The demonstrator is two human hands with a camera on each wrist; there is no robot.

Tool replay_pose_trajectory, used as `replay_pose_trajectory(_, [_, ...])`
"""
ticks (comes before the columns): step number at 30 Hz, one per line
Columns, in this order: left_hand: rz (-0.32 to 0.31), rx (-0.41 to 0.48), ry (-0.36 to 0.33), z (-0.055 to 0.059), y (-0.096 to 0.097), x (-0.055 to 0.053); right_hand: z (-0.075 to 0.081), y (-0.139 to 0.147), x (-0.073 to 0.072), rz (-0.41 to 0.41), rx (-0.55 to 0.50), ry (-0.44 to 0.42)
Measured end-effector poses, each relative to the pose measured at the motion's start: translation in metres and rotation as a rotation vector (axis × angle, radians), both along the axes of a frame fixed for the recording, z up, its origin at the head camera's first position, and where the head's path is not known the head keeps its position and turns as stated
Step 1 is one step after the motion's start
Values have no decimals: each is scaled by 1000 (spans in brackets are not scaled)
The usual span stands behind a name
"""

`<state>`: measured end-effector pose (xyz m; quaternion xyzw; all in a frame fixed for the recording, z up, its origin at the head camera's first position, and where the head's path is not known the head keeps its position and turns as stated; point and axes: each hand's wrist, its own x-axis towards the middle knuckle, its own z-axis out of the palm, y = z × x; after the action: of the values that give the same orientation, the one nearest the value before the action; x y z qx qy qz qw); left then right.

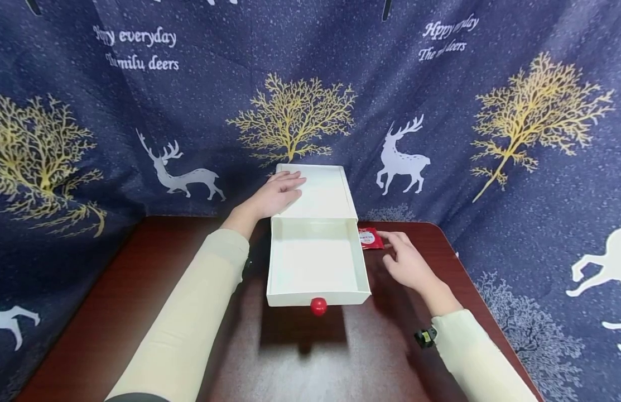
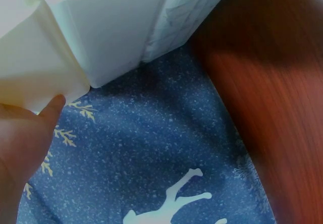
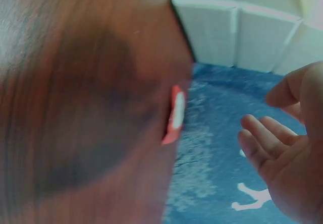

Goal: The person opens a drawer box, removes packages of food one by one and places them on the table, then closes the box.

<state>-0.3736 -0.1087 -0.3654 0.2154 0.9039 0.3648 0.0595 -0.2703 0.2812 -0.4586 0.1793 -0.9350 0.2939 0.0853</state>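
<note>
A white box point(image 1: 325, 192) stands on the table with its drawer point(image 1: 312, 262) pulled out toward me. On the drawer's front is a round red knob point(image 1: 318, 306), and nothing lies inside the drawer. My left hand point(image 1: 276, 196) rests on the box's top at its left edge, fingers extended. Right of the box lies a small red packet point(image 1: 371, 239) with a white printed patch. My right hand point(image 1: 409, 261) is beside that packet, its fingers loosely bent and spread. In the right wrist view, the right hand point(image 3: 282, 148) holds nothing and shows apart from the packet.
The dark reddish-brown table point(image 1: 179, 301) extends on both sides of the box. Behind it hangs a blue cloth point(image 1: 310, 50) printed with white deer and golden trees. A small black device point(image 1: 425, 337) sits at the right sleeve cuff.
</note>
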Motion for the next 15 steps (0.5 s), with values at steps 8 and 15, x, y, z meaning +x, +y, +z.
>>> replay_pose_trajectory(8, [-13,-3,5,2,-1,0,40,-10,26,56,-67,84])
replay_pose_trajectory(15, [-20,-8,3,2,-1,1,68,-20,50,92,-143,210])
